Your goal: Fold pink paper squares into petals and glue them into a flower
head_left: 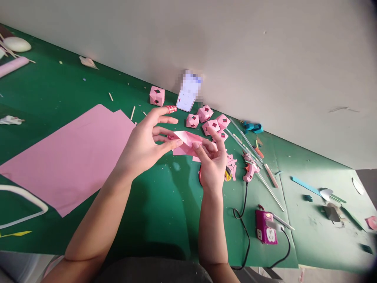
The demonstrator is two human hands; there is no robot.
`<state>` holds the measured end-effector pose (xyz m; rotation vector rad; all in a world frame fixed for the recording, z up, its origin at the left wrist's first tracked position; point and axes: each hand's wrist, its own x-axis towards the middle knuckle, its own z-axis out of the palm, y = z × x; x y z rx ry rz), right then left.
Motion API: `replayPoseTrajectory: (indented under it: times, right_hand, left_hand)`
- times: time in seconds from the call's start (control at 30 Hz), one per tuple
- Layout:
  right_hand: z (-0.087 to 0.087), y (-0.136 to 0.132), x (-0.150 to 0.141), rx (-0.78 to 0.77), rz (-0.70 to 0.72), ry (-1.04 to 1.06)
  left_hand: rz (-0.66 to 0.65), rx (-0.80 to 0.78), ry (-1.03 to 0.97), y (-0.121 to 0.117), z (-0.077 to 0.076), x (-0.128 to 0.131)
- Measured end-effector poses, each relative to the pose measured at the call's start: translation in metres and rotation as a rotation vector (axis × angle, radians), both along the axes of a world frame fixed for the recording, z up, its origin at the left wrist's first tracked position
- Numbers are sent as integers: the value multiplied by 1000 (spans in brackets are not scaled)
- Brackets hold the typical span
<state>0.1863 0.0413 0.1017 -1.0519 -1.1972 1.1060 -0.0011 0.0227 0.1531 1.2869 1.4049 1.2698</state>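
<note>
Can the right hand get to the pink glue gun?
Probably yes, if the right hand lets go of the folded pink paper. Only low things such as paper strips lie between it and the glue gun.

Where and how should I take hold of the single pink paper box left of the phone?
Probably a light pinch across the box's left and right sides, from above and the near side. Its blocky shape offers opposed sides, while the wall lies behind and the phone to its right. Avoid pressing the diamond openings facing the camera; the paper may give there.
</note>
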Motion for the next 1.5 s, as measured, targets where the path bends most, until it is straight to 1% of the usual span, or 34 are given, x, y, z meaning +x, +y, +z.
replayPoseTrajectory:
  times: [0.1, 0.2, 0.27, 0.37, 0.53, 0.63, 0.7, 0.8, 0.9, 0.97, 1.07, 1.2, 1.27, 1.37, 1.5]
  right_hand:
    - [5, -2, -3, -27, -23, -4]
    - [9, -4, -6, -50, 31, -7]
    - [9, -5, -7, -51, 39, -28]
    - [7, -5, -10, -61, -2, -65]
    - [6, -6, -13, -74, -75, -16]
    - [9, -7, -14, -33, -109, -46]
    - [11, -8, -14, 1, -119, -78]
    - [12, -10, -16, 5, -88, -81]
    - [11, -12, -16, -20, -7, -58]
    - [12, -13, -15, -33, 56, -73]
    - [14, -14, -14, -25, 101, -120]
    - [15, -14, -13, -19, 114, -157]
    - [14, -13, -13, 0, 93, -187]
    - [11, -12, -12, 49, 18, -271]
    - [9, -12, -14, 105, -36, -385]
  left_hand:
    - [-41, -44, 18, 2, -4, 2]
    - [-30, -12, 40, 2, -6, 4]
    - [-12, 11, 62, 2, -7, 5]
    - [9, 36, 104, 0, -5, 6]
    - [39, 98, 192, -1, -4, 13]
    - [86, 163, 264, -2, -6, 16]
    - [88, 204, 320, -3, -7, 16]
    - [68, 282, 417, -4, -8, 18]
    - [62, 333, 491, -4, -8, 20]
    - [72, 340, 499, -3, -7, 22]
    - [92, 306, 474, -2, -7, 22]
    - [24, 125, 365, -3, -8, 17]
    - [-22, 47, 303, -3, -8, 14]
    - [-55, -1, 244, -4, -7, 11]
    - [-29, -35, 236, -5, -6, 11]
